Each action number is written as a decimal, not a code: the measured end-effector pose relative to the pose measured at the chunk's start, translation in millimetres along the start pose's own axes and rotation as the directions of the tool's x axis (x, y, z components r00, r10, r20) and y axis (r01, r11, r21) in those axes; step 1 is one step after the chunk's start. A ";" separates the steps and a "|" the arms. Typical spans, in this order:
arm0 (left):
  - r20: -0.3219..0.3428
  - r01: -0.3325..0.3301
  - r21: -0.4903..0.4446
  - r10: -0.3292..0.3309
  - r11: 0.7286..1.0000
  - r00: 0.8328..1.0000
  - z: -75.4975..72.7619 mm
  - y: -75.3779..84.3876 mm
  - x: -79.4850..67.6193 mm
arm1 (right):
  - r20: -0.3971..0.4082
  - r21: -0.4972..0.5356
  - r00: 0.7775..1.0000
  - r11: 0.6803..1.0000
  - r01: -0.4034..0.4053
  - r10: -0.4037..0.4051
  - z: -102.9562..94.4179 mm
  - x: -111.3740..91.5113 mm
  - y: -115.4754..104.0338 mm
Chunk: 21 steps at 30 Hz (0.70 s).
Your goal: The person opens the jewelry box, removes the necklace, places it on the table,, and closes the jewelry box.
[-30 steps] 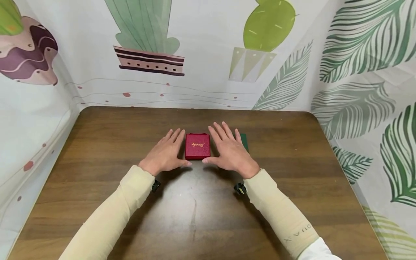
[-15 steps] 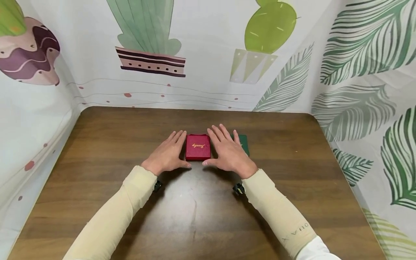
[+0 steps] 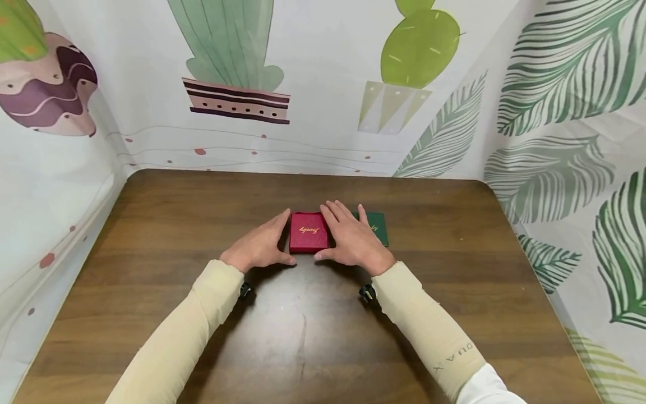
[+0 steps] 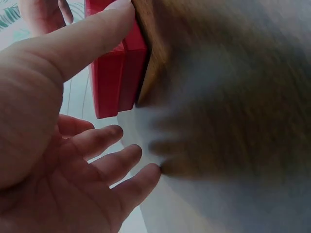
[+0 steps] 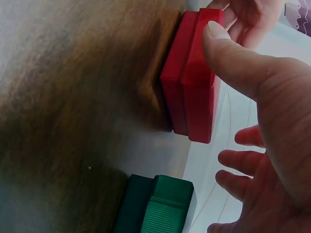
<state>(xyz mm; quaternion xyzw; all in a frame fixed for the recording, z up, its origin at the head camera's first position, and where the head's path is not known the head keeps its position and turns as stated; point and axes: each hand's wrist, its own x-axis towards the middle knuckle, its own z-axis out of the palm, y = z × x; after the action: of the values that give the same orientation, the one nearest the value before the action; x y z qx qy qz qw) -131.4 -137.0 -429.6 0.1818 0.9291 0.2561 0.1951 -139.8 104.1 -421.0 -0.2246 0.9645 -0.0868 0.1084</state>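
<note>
A red jewelry box (image 3: pixel 308 231) with gold lettering lies on the wooden table between my two hands. Its lid and base show from the side in both wrist views. My left hand (image 3: pixel 258 242) is just left of the box, fingers extended and thumb toward the near side; in the left wrist view a gap shows between fingertips and box. On the other side, my right hand (image 3: pixel 353 238) spreads its fingers, the tips near the box's right edge. Neither hand grips anything. A green box (image 3: pixel 379 229) sits right of the right hand, which partly covers it.
The brown wooden table (image 3: pixel 303 336) reaches back to a white cloth backdrop (image 3: pixel 328 132) printed with cacti and leaves. Both wrists carry small black devices, such as the one at the right wrist (image 3: pixel 368 293).
Both hands have closed in slightly toward the red box. More of the green box shows as the right hand shifts left. The whole head view has drifted a little downward.
</note>
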 end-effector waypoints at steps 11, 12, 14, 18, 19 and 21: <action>-0.008 0.003 -0.019 -0.003 1.000 1.000 -0.3 -1.8 4.9 | 0.013 -0.008 1.000 1.000 0.016 -0.016 3.2 3.6 1.8; -0.008 0.005 -0.018 -0.006 1.000 1.000 -0.3 -2.3 5.6 | 0.014 -0.008 1.000 1.000 0.019 -0.018 3.5 3.9 1.8; -0.005 0.004 -0.015 -0.004 1.000 1.000 0.0 -2.9 7.0 | 0.010 -0.010 1.000 1.000 0.020 -0.020 4.3 4.4 1.6; 0.008 0.010 -0.032 -0.010 0.999 1.000 0.7 -4.7 8.2 | 0.001 -0.011 1.000 0.999 0.030 -0.030 5.0 4.8 0.6; 0.013 0.012 -0.038 -0.012 0.999 1.000 1.0 -5.6 8.3 | 0.001 -0.011 0.999 0.999 0.033 -0.033 5.1 5.1 0.2; 0.022 0.016 -0.054 -0.015 0.998 1.000 1.4 -6.5 8.6 | -0.003 -0.013 0.999 0.999 0.039 -0.039 5.3 5.6 -0.5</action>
<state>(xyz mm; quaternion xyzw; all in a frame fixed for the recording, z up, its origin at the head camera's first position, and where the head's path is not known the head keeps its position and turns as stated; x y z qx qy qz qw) -139.6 -137.9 -436.5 0.1720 0.9211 0.2775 0.2120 -143.2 100.6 -427.0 -0.2441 0.9606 -0.0832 0.1036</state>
